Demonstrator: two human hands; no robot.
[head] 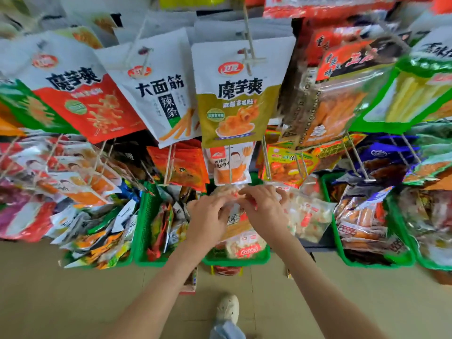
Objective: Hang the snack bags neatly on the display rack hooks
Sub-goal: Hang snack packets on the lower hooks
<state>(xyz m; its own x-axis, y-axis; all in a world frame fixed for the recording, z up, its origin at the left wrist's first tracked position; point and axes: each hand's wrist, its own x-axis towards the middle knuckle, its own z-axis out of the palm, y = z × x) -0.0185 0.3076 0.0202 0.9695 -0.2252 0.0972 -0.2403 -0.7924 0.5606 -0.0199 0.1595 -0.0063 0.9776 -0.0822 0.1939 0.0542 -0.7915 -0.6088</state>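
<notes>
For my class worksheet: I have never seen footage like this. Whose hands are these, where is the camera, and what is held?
There is no machine: a person wears one wide-angle camera on the head, looking down at their own arms. The left hand and right hand grip clear snack bags above a green basket. Higher up, packets such as an olive and white snack bag hang on wire hooks. A shoe shows on the floor.

Left of the olive-and-white bag (236, 99), a white bag (159, 94) with orange sticks is hanging; below it, green baskets (234, 261) are showing.
</notes>
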